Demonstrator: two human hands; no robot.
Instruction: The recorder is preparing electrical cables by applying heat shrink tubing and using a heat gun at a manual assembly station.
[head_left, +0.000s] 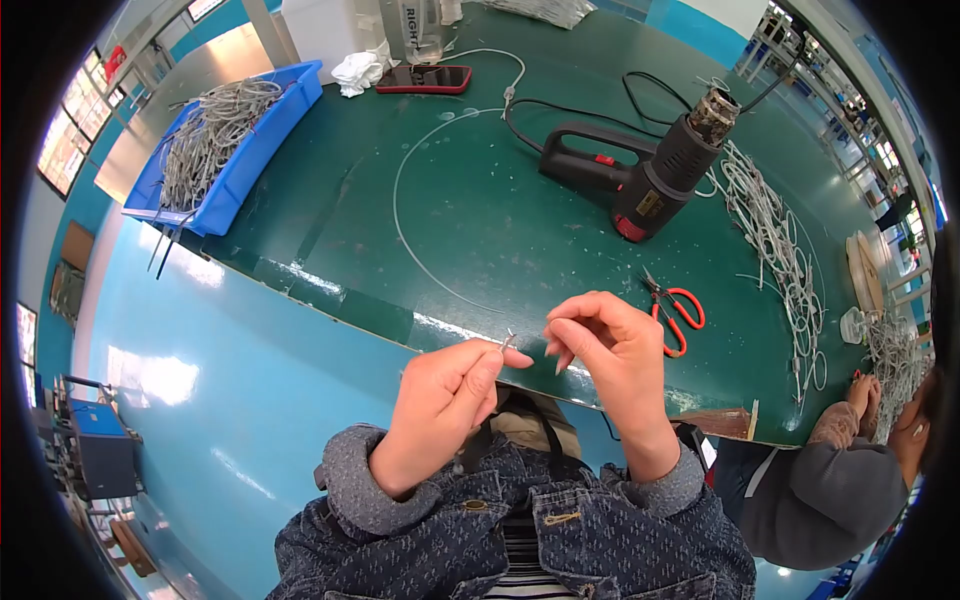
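My left hand (448,388) is closed in a pinch on the end of a thin grey cable (509,341), whose short tip sticks up between thumb and index finger. My right hand (612,345) hovers just beside it, fingers curled and thumb bent inward. Whether anything tiny sits in that right pinch is too small to make out. Beyond both hands, a thin white cable (397,190) curves across the green table (340,215). Red-handled cutters (680,315) lie to the right of my right hand.
A black heat gun (655,180) stands behind the cutters. Bundled cables (775,250) lie at the right. A blue tray (250,145) full of cables is at the far left, with a red-edged phone (424,79) and crumpled tissue (360,70) nearby. Another person (840,490) works at the right.
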